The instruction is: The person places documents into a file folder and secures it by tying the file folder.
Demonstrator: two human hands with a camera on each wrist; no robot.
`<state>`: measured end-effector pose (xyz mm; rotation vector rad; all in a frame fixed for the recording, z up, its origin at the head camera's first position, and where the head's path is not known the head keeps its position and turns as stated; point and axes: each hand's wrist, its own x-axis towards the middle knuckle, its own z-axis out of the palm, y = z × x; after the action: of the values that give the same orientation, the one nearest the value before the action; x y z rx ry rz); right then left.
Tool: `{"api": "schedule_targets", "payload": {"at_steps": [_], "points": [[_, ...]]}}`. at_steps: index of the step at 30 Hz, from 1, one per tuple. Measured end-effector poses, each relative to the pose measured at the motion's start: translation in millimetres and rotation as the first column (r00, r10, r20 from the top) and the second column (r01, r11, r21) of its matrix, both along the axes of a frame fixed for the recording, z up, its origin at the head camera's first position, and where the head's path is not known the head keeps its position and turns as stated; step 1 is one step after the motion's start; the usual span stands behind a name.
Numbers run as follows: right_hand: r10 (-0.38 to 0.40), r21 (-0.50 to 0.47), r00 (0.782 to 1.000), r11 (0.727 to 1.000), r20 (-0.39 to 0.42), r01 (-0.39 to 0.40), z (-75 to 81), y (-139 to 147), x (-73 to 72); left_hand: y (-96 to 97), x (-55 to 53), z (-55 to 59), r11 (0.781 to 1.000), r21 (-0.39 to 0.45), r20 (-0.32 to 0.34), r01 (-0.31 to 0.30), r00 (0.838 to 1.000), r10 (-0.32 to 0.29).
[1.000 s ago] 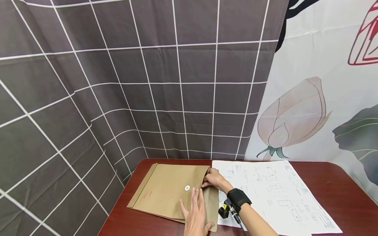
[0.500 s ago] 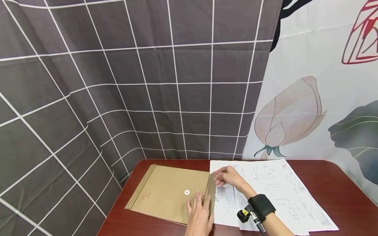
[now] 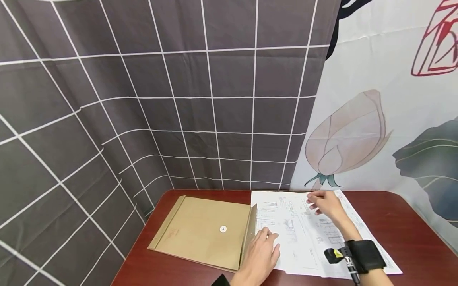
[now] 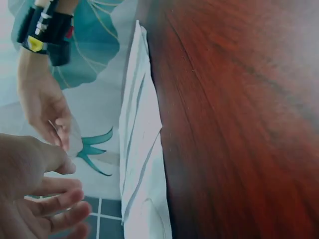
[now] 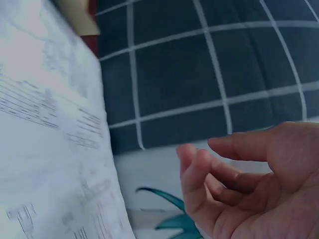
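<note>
A brown kraft-paper document folder lies on the left of the table, a white round button near its right side. Its flap stands partly raised along the right edge. Beside that flap, over the near left edge of the white drawing sheets, is my left hand, fingers loosely bent and holding nothing. My right hand hovers above the far part of the sheets. In the right wrist view its thumb and fingers are loosely curled, with nothing between them.
The red-brown wooden table has rounded far corners. Behind it hang a dark grey cloth with white grid lines and a white cloth printed with a flower bud. The sheets overlap one another in a loose stack.
My right hand has come away from the folder's opening and moved right over the sheets. My left hand has slid off the folder's front to the right of its flap, which has risen.
</note>
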<state>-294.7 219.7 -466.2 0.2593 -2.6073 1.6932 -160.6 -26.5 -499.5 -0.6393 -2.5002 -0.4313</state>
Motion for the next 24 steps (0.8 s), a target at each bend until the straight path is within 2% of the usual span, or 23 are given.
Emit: {"api": "schedule_targets", "payload": {"at_steps": [2,4,5,7,12,17,18,21,24], "points": [[-0.023,0.025,0.999,0.999,-0.025,0.024,-13.2,20.9,-8.0,6.2,-4.2,-0.3,1.0,-0.011,0.006,-0.004,1.0,0.004],[-0.07,0.067,0.997,0.995,-0.039,0.073,-24.0,38.8,-12.7,13.0,-9.2,-0.9,1.0,-0.014,0.04,-0.004,0.999,0.004],[-0.123,0.114,0.992,0.985,-0.03,0.126,-22.3,44.0,-9.9,16.5,-11.8,-1.1,1.0,-0.007,0.066,0.002,0.998,-0.001],[-0.176,0.179,0.984,0.968,-0.017,0.176,-22.8,56.4,-5.3,24.0,-17.6,-1.4,1.0,0.014,0.121,0.007,0.993,-0.009],[-0.211,0.29,0.974,0.94,0.081,0.18,-12.3,75.3,9.8,40.8,-32.9,-0.7,0.998,0.054,0.201,-0.02,0.98,0.009],[-0.322,0.411,0.94,0.876,0.11,0.252,-8.3,96.1,22.3,59.9,-48.3,1.5,0.998,0.022,0.256,-0.057,0.965,0.049],[-0.316,0.433,0.942,0.869,0.109,0.242,-6.2,100.7,25.9,63.8,-51.4,2.3,0.998,0.014,0.271,-0.065,0.961,0.059],[-0.347,0.509,0.932,0.824,0.103,0.25,-5.8,110.3,33.2,74.3,-59.3,4.6,0.994,-0.013,0.292,-0.105,0.951,0.104],[-0.395,0.591,0.908,0.769,0.138,0.244,-14.4,117.6,33.3,82.5,-66.0,4.6,0.988,-0.034,0.301,-0.153,0.941,0.156]]}}
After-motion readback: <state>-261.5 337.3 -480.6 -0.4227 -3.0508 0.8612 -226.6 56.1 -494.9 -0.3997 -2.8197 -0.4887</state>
